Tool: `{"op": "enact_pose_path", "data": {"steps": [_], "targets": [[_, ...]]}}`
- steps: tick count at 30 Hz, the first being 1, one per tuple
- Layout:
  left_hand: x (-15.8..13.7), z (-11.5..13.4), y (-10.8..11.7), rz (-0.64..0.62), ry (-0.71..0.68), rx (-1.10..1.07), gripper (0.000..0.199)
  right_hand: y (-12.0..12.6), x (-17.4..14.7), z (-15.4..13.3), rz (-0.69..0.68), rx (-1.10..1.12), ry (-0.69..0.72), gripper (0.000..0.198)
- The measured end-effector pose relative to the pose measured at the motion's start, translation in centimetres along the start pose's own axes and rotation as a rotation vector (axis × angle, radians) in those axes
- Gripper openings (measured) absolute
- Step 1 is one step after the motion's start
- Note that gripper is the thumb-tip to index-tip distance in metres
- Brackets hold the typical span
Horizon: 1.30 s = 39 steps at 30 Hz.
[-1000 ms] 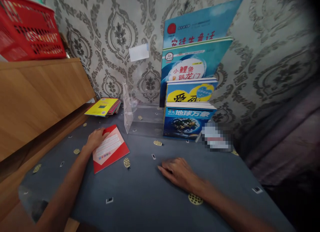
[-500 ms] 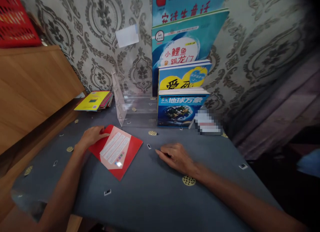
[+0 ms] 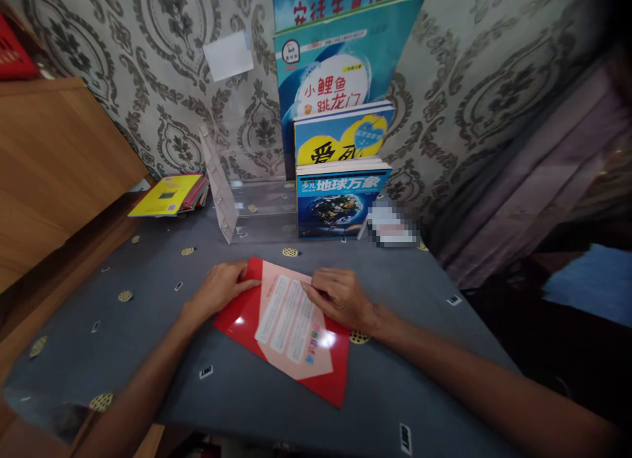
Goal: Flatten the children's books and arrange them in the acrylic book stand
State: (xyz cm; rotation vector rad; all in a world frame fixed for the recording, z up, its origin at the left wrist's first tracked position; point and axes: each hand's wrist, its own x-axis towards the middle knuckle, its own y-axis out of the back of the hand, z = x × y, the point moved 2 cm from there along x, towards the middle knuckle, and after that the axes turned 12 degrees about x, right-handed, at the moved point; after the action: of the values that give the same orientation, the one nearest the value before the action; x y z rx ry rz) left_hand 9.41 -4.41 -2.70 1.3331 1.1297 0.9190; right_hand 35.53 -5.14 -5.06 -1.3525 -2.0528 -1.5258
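Note:
A thin red booklet [image 3: 296, 333] with a pale pink panel of print lies at a slant just above or on the grey patterned tablecloth, glare shining off its cover. My left hand [image 3: 220, 287] pinches its upper left edge, thumb on top and fingers partly hidden behind. At the upper right edge is my right hand [image 3: 342, 298], its fingers curled and thumb over the cover. Behind both hands stands a clear stepped rack [image 3: 220, 188], its right side holding a blue book with a globe [image 3: 340, 204], a yellow-and-blue book [image 3: 345, 135] and taller teal books [image 3: 345, 56].
Left of the rack lies a stack of thin books with a yellow cover [image 3: 165, 195]. A blurred-out white item [image 3: 392, 226] sits at the rack's right foot. A wooden cabinet [image 3: 64, 162] borders the table on the left; a curtain [image 3: 538, 175] hangs on the right.
My left hand has carried the red booklet to the right and turned it. My right hand, formerly apart from it on the table, is now at its upper right edge. The view has shifted slightly.

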Motion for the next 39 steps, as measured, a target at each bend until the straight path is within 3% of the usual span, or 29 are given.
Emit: {"op": "enact_pose_path", "data": {"steps": [5, 8, 11, 13, 30, 39], "targets": [[-0.9, 4.1, -0.2, 0.085, 0.010, 0.219, 0.032, -0.4, -0.2, -1.5, -0.186, -0.071, 0.014, 0.035], [-0.9, 4.8, -1.1, 0.247, -0.117, 0.288, 0.027, -1.1, -0.4, -1.6, -0.343, -0.032, -0.039, 0.024], [-0.7, 4.6, -2.6, 0.399, -0.296, 0.234, 0.033, -1.6, -0.7, -1.2, -0.417, 0.017, -0.087, 0.037], [-0.4, 4.2, -3.4, 0.441, -0.338, 0.185, 0.036, -1.8, -0.9, -0.9, -0.441, 0.033, -0.124, 0.045], [0.0, 3.7, -3.4, 0.405, -0.342, 0.081, 0.039, -1.5, -0.9, -1.1, -0.495, -0.001, -0.190, 0.047], [-0.2, 3.8, -3.1, 0.441, -0.348, 0.121, 0.038, 0.6, -4.2, -0.8, -0.408, -0.155, -0.234, 0.045]]}}
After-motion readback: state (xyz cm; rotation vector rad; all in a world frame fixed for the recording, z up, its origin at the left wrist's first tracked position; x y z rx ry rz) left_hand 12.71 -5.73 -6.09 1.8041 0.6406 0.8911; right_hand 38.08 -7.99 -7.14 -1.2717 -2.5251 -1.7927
